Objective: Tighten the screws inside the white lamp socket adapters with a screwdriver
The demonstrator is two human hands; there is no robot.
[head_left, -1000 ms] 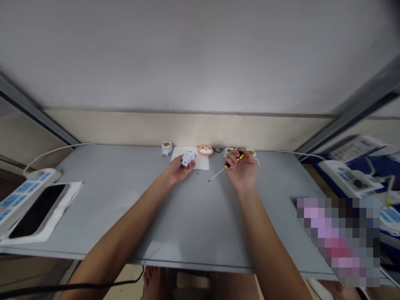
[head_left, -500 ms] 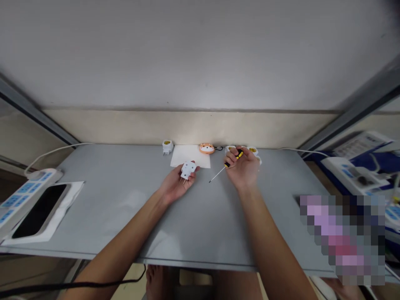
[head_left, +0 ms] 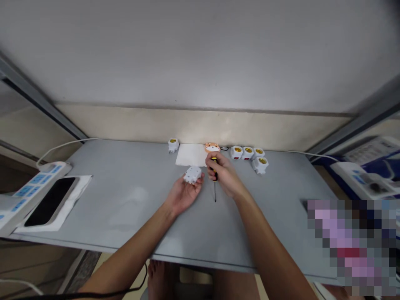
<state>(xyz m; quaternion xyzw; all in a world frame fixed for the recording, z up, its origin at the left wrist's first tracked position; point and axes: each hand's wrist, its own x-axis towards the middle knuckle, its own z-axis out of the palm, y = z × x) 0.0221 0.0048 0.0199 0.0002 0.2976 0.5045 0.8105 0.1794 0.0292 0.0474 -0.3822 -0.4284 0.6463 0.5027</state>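
Note:
On the fingers of my left hand (head_left: pixel 185 192) lies a white plug adapter (head_left: pixel 193 174), held above the grey table (head_left: pixel 131 200). My right hand (head_left: pixel 223 171) is wrapped round the black and yellow handle of a screwdriver (head_left: pixel 214 189), whose thin shaft points down, to the right of the adapter and apart from it. Behind the hands, a white sheet (head_left: pixel 190 155) lies by the wall, with an orange animal-faced case (head_left: pixel 212 147) at its right edge. One white socket adapter (head_left: pixel 173 145) stands left of the sheet.
Several white socket adapters (head_left: pixel 248 153) with yellow insides stand at the back right. At the left are a phone (head_left: pixel 51 202) on white paper and a power strip (head_left: pixel 34 189). Another power strip (head_left: pixel 359 179) is at the right, near a blurred-out patch.
My right hand has moved left, nearer the adapter, and the screwdriver has swung from slanting to pointing down. The adapter has tilted in my left hand. The camera view has shifted slightly.

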